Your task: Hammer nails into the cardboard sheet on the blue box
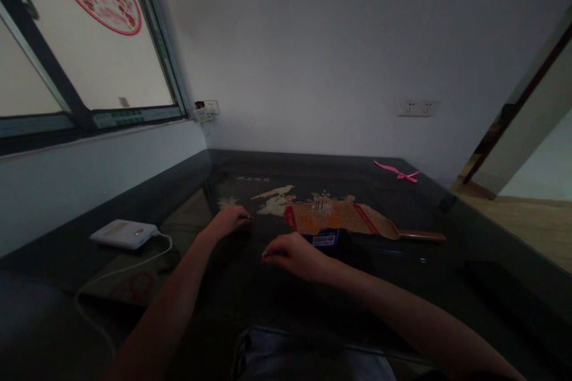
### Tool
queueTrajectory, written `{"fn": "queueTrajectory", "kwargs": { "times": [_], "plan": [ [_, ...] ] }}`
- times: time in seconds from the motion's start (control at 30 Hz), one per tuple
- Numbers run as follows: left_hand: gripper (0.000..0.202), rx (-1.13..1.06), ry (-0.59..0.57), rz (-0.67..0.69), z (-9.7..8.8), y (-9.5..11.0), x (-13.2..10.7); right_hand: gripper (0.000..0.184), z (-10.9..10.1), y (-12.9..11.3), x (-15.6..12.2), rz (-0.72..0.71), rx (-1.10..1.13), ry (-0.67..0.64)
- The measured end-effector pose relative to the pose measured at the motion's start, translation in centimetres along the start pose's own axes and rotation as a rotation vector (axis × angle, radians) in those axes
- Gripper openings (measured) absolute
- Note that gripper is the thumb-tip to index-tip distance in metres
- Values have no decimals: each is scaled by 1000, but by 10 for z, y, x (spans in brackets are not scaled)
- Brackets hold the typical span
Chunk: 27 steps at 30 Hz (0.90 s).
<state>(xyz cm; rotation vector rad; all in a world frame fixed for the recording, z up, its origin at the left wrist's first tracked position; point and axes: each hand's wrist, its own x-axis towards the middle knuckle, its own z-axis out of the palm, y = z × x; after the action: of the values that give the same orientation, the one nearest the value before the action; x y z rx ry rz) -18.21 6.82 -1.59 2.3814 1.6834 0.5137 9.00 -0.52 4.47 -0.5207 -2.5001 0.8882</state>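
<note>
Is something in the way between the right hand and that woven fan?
Partly, yes. A blue box sits close by the right hand, in front of the near edge of the woven fan. Toward the fan's left end, with the red trim, nothing visible stands between.

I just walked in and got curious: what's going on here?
A person has both hands at a dark table. The left hand and right hand each seem to pinch something too small to make out. A blue box sits just beyond the right hand, near a patterned, handled object. A corded white device lies at left.
</note>
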Motion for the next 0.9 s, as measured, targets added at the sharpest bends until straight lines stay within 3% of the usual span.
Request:
{"fn": "queueTrajectory", "kwargs": {
  "times": [0.17,0.37,0.57,0.9],
  "plan": [
    [19,-28,-43,73,7,-7,6,20,39,32,51,144,-353,73],
    [25,-24,6,54,11,-13,5,26,46,71,90,286,-436,148],
    [24,-23,32,23,9,-11,3,26,52,88,100,337,-471,167],
    [21,-1,51,-11,13,-13,6,26,52,84,92,306,-424,201]
  ]
}}
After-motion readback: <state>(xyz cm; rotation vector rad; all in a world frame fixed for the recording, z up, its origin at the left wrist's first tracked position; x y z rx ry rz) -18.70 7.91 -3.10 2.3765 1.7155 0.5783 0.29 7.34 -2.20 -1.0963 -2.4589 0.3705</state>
